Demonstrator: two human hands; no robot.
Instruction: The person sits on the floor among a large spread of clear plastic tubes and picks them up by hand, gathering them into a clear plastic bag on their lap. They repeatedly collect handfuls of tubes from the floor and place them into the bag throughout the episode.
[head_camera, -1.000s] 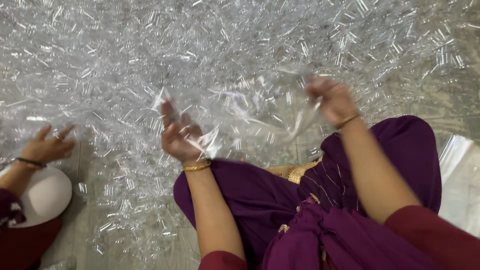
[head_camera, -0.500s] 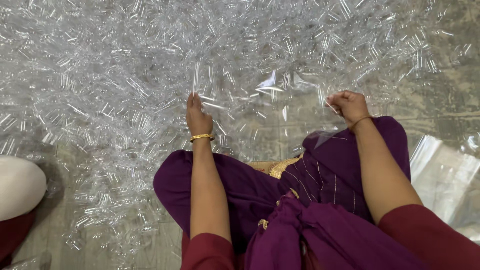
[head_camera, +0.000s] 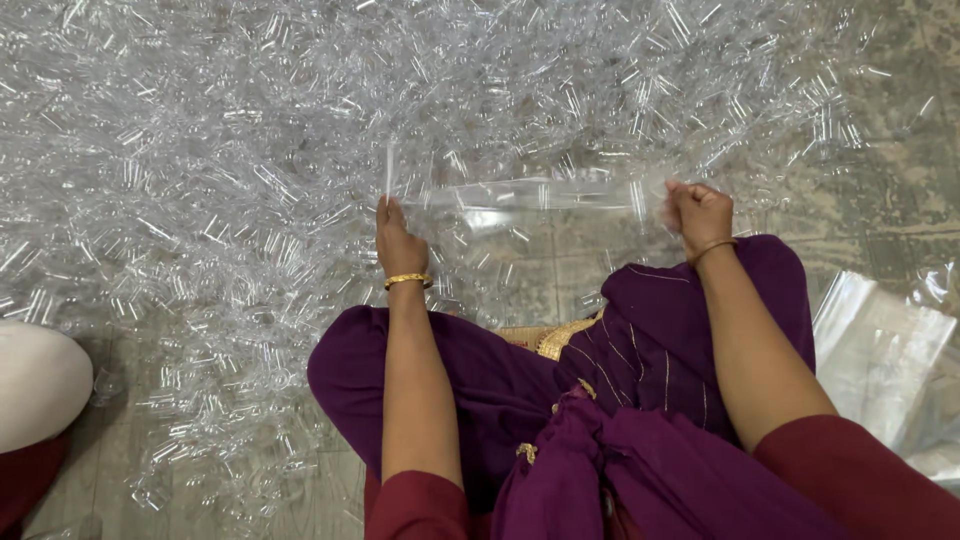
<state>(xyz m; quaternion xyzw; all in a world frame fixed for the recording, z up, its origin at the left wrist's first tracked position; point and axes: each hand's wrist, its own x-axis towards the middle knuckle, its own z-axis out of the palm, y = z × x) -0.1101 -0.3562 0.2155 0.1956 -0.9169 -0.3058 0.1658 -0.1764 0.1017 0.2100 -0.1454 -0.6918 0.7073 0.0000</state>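
A clear plastic bag (head_camera: 530, 215) is stretched flat between both my hands, above the floor in front of my knees. My left hand (head_camera: 398, 240) grips its left edge, with a gold bangle on the wrist. My right hand (head_camera: 698, 212) pinches the right edge, fingers closed on the film. Beyond the bag lies a wide heap of small clear plastic tubes (head_camera: 300, 130) covering the floor. My purple garment (head_camera: 620, 400) fills the lower middle of the view.
A stack of clear plastic bags (head_camera: 880, 350) lies on the floor at my right. Another person's white-clad knee (head_camera: 35, 380) shows at the left edge. Stone floor (head_camera: 900, 190) is bare at the far right.
Both my hands have pulled apart, drawing the crumpled bag out into a flat, taut sheet. The other person's hand at the left is gone from view.
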